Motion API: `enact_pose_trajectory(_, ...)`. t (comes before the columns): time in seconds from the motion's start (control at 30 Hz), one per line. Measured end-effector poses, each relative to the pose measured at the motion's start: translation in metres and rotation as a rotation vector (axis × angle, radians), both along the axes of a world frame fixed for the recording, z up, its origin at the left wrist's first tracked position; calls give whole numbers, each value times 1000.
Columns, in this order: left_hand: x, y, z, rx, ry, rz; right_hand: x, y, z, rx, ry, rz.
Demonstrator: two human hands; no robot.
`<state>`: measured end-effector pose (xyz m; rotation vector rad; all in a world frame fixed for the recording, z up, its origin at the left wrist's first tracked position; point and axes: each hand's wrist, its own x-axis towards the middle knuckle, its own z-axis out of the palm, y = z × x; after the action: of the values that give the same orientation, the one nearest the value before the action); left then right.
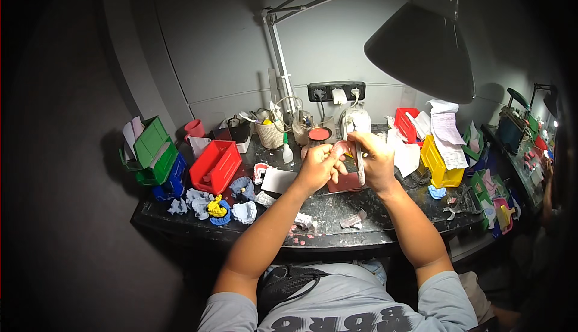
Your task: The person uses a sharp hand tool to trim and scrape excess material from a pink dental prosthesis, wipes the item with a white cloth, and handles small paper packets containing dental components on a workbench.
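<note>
Over the middle of the bench, my left hand (319, 168) is closed on a pink dental plate (342, 147), of which only part shows between the fingers. Close beside it, my right hand (376, 162) grips a slim hand tool with a pale, stained handle (360, 168) pointing down toward me. The tool's tip is hidden near the pink piece, so I cannot tell whether they touch. Beneath the hands lies a dark red wax sheet (347, 182). Just behind them stands a round tin with red wax (320, 134).
Several dental impressions (218, 209) lie at the left, near a red bin (215, 166) and stacked green bins (158, 162). A yellow bin (442, 162) with papers stands right. A black lamp (421, 55) hangs overhead. Pink scraps dot the bench's front edge (325, 241).
</note>
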<state>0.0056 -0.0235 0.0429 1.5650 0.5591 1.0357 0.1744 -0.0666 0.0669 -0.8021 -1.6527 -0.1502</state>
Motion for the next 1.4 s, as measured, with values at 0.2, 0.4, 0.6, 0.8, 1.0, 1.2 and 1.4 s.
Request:
enact_pose_trajectory(0.2,-6,0,4,-30,-106,-123,-5,-6,4,-48,90,49)
enact_pose_trajectory(0.4,-10,3,5,-74,-157,-231,-1,3,-2,-175,271,270)
enact_pose_trajectory(0.6,-7,-8,14,-26,-99,-169,0,10,-8,-192,374,372)
enact_pose_trajectory(0.8,-7,-9,14,23,-121,-160,3,14,-8,-182,366,354)
enact_pose_trajectory(1.0,-9,-6,13,-7,-49,-74,-3,2,3,-126,285,254)
enact_pose_trajectory(1.2,-12,-4,13,2,-82,-80,-1,-6,9,-64,184,115)
enact_pose_trajectory(1.4,-9,5,7,112,-116,117,-2,-8,12,-20,152,59)
